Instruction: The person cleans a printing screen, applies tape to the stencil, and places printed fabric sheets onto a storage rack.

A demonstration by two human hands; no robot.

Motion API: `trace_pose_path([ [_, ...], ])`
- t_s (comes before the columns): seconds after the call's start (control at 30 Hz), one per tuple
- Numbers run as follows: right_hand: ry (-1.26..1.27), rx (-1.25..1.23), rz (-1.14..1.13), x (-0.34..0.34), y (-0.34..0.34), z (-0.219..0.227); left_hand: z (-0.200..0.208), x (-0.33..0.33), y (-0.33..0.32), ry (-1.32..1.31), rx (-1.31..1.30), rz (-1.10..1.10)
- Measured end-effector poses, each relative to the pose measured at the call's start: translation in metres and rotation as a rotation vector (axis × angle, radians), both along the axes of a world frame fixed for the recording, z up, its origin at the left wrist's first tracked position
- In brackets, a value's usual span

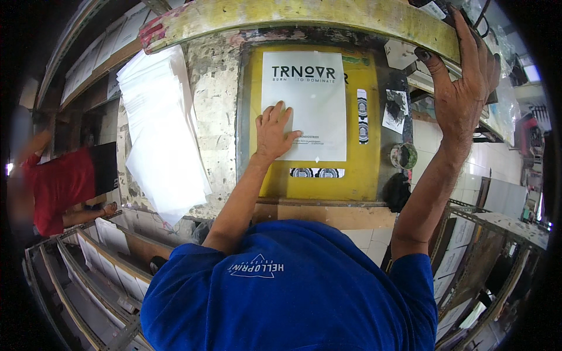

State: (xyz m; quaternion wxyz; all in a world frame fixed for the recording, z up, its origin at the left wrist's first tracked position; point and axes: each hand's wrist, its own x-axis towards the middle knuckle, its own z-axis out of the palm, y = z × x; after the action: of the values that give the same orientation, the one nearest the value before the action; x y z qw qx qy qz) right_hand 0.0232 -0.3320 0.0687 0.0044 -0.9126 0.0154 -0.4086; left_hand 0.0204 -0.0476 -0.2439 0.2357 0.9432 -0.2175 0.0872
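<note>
My left hand [271, 131] lies with spread fingers on a white printed sheet [316, 120], its fingertips near the sheet's left middle. The sheet bears dark lettering at the top and small print low down. It rests on a yellow board [363, 169] set in a dark worktop. At the upper right, my right hand [465, 76] grips the end of a long yellow-stained wooden frame [304, 14], thumb on the near side and fingers over the far side. The frame is raised across the far edge of the board.
A fanned stack of white sheets [161, 128] lies left of the board. A small stained cup [403, 156] and an ink-smudged paper [396, 111] are on its right. Racks [105, 251] with sheets stand at lower left. Another person in a red shirt [64, 187] is at far left.
</note>
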Motion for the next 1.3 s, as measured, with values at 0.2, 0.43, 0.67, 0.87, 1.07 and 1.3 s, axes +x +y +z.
trace_pose_path([
  [0.2, -0.007, 0.022, 0.031, 0.002, -0.001, 0.000, 0.001, -0.004, -0.009, 0.037, -0.026, -0.051],
  [0.43, -0.038, -0.033, 0.064, 0.001, 0.005, 0.007, -0.003, -0.004, -0.009, 0.044, -0.040, -0.110],
  [0.67, -0.024, -0.041, 0.061, 0.003, -0.002, 0.004, -0.001, -0.007, -0.012, 0.047, -0.042, -0.133],
  [0.87, -0.041, -0.049, 0.036, 0.002, 0.003, 0.005, -0.001, -0.004, -0.015, 0.038, -0.060, -0.162],
  [1.07, -0.015, -0.037, 0.012, 0.003, -0.002, -0.001, 0.002, -0.006, -0.013, 0.050, -0.033, -0.184],
  [1.3, -0.026, -0.057, 0.026, 0.003, -0.004, 0.001, 0.000, -0.006, -0.010, 0.037, -0.055, -0.228],
])
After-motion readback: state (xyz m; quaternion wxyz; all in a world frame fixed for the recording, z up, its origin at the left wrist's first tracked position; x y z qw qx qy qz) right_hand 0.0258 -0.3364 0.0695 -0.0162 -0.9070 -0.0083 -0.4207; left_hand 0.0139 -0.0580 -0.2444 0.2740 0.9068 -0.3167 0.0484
